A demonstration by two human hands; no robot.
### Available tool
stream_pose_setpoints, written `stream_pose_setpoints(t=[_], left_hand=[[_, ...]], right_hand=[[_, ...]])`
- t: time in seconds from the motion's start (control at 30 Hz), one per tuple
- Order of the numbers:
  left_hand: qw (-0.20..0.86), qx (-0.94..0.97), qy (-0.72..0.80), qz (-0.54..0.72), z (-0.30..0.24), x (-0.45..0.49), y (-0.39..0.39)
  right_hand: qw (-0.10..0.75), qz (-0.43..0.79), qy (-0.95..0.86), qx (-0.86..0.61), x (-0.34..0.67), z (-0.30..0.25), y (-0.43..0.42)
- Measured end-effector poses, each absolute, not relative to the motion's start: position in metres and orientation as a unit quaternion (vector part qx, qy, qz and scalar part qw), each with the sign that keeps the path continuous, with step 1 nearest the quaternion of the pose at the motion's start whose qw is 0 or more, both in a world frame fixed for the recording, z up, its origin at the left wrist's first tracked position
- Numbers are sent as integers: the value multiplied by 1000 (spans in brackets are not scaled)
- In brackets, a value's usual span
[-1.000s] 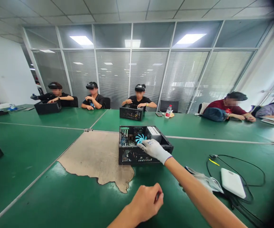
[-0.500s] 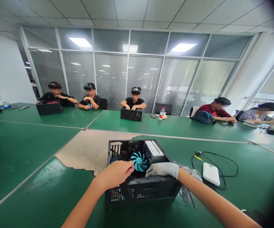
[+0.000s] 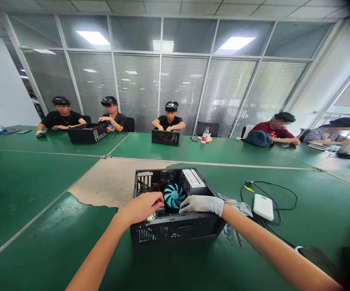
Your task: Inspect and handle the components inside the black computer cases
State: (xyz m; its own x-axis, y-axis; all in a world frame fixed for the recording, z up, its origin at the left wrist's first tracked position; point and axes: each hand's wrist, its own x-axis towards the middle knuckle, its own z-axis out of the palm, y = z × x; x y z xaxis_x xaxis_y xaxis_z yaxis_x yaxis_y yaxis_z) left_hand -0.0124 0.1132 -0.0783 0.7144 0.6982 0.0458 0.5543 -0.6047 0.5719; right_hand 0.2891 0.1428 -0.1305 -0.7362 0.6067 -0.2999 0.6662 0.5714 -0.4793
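Note:
An open black computer case [image 3: 175,235] lies in front of me. Inside is a cooling fan with blue blades [image 3: 174,195], beside a power supply [image 3: 194,180] with a white label. My left hand [image 3: 146,207] is bare and reaches over the near wall, its fingers curled together just left of the fan. Whatever is between those fingertips is hidden. My right hand [image 3: 202,204], in a pale grey glove, reaches in right of the fan, close to its edge. Its fingers are bent and close together, pointing down; their tips and anything in them are out of sight.
A brown sheet [image 3: 102,184] lies behind the case on the green table. On the right are a loose glove [image 3: 238,206], tools [image 3: 231,234], a white box [image 3: 263,207] and black cables [image 3: 293,198]. Several people sit across, some with cases [image 3: 86,133].
My view has tipped down slightly. The left fingertips have shifted left, off the fan's edge; my right hand has edged left. Across the table, the far-left case has moved right and turned.

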Motion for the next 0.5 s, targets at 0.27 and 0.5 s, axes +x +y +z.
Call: stream_pose_setpoints(t=[0.27, 0.5], left_hand=[[255, 891, 352, 128, -86, -14, 120], [240, 894, 362, 112, -89, -14, 121]], right_hand=[[76, -241, 920, 299, 300, -151, 158], [43, -384, 845, 370, 299, -142, 153]])
